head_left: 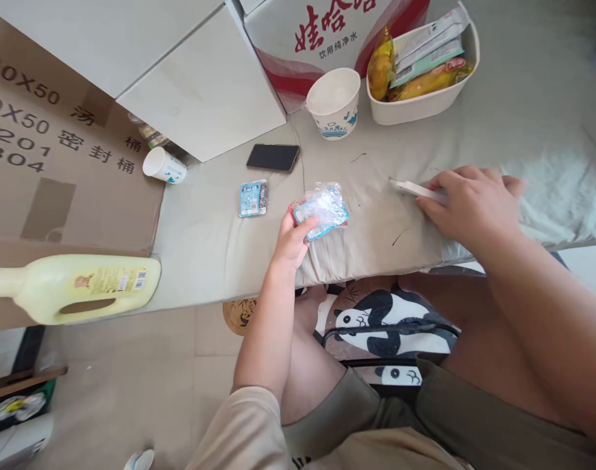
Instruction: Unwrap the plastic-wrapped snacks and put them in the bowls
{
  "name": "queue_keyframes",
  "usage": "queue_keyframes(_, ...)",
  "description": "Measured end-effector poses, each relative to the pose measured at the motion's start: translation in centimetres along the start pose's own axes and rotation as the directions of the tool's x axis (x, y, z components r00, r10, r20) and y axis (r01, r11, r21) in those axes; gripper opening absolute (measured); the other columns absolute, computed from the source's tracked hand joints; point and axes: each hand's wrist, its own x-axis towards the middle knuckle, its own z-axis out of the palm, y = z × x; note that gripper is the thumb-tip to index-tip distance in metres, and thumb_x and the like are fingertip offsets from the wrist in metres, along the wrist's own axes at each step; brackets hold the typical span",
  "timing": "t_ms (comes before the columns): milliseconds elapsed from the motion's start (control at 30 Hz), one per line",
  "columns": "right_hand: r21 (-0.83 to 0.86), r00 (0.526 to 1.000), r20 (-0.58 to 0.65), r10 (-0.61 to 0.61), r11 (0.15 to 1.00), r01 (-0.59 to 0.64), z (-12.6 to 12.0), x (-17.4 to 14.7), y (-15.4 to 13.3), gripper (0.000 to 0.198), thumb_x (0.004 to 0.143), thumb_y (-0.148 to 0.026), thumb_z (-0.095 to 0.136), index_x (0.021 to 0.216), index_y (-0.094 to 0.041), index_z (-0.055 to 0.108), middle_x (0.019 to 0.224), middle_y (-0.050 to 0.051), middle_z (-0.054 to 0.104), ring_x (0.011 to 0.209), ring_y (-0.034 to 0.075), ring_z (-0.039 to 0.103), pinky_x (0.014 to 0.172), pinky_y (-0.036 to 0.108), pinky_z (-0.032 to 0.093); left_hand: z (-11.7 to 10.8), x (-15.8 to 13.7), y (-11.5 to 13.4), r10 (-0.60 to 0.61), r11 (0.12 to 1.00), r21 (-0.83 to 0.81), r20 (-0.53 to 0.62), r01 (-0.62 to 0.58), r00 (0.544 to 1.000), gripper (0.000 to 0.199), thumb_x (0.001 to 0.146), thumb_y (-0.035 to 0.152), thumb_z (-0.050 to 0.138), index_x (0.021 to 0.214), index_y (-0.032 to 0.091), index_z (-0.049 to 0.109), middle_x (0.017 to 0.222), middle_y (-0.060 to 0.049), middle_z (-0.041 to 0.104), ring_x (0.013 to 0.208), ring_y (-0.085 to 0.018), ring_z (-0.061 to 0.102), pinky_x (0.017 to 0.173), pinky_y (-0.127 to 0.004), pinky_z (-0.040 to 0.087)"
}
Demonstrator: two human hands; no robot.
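My left hand (294, 238) is closed around small flat packets (322, 212) in shiny clear wrap, with blue and red edges showing. The thumb presses on top of them, just above the covered surface. To the right, my right hand (474, 199) grips a slim white tool with a thin greyish tip (415, 189), which looks like a utility knife; its tip points left, and the palm hides its rear end. A similar small packet (253, 198) with a blue label lies to the left of my left hand. Behind it rests a dark phone (273, 157).
At the back stand a paper bowl (334, 104) and a white tub (420, 112) holding snack packets, in front of a red-and-white carton (298, 72). A paper cup (164, 166) lies tipped at left, near a yellow bottle (96, 287) and a large cardboard box (67, 215).
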Motion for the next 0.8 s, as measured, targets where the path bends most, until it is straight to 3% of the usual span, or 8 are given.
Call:
queue_keyframes(67,0.059,0.998,0.047,-0.048,0.997,0.046,0.0,-0.1,-1.1,0.017,0.090,-0.041,0.060,0.090,-0.025,0.064,0.084,0.011,0.066,0.083,0.030,0.060,0.079,0.045,0.042,-0.1,0.0,-0.1,0.008,0.999,0.050,-0.045,-0.006,0.999,0.055,0.063,0.035,0.083,0.113,0.027,0.061,0.109,-0.004,0.070,0.095,-0.022,0.070,0.072,-0.030,0.057)
queue_keyframes(167,0.183,0.989,0.132,-0.068,0.982,0.043,0.0,-0.4,-3.2,0.023,0.089,-0.045,0.058,0.099,-0.026,0.065,0.078,0.006,0.067,0.066,0.024,0.058,0.063,0.035,0.040,-0.4,0.0,-0.7,0.051,0.990,0.133,-0.085,-0.039,0.995,0.063,0.069,0.034,0.082,0.126,0.030,0.057,0.118,-0.006,0.068,0.100,-0.025,0.070,0.074,-0.032,0.058)
queue_keyframes(367,0.354,0.962,0.196,-0.190,0.929,0.111,-0.3,-1.1,-6.4,0.033,0.091,-0.048,0.048,0.099,-0.027,0.072,0.067,0.003,0.065,0.059,0.020,0.057,0.059,0.031,0.040,-0.3,-0.4,-1.3,0.180,0.931,0.309,0.073,-0.194,0.981,0.074,0.069,0.032,0.083,0.137,0.026,0.053,0.138,-0.009,0.063,0.128,-0.030,0.059,0.108,-0.041,0.049)
queue_keyframes(533,0.278,0.949,0.255,-0.187,0.954,0.113,0.9,-1.1,-7.9,0.035,0.090,-0.047,0.048,0.096,-0.026,0.076,0.062,0.003,0.063,0.058,0.020,0.056,0.054,0.030,0.034,0.6,-0.6,-1.2,0.191,0.909,0.347,0.145,-0.231,0.971,0.072,0.072,0.029,0.080,0.140,0.027,0.054,0.144,-0.007,0.061,0.132,-0.029,0.057,0.114,-0.043,0.045)
queue_keyframes(667,0.184,0.947,0.288,-0.144,0.978,0.093,1.6,-0.3,-8.2,0.035,0.090,-0.048,0.051,0.096,-0.028,0.079,0.066,0.004,0.067,0.063,0.022,0.058,0.052,0.030,0.030,0.3,-0.1,-1.4,0.186,0.960,0.203,0.048,-0.192,0.981,0.070,0.071,0.029,0.080,0.137,0.030,0.057,0.141,-0.006,0.062,0.127,-0.027,0.060,0.099,-0.036,0.055)
queue_keyframes(800,0.046,0.955,0.296,-0.023,0.999,0.009,0.4,1.0,-6.5,0.032,0.087,-0.047,0.056,0.093,-0.028,0.081,0.079,0.006,0.073,0.071,0.025,0.062,0.053,0.031,0.033,-1.2,0.7,-0.9,0.136,0.991,0.016,-0.129,-0.135,0.982,0.075,0.072,0.027,0.077,0.142,0.037,0.050,0.136,-0.003,0.063,0.098,-0.017,0.069,0.074,-0.024,0.057)
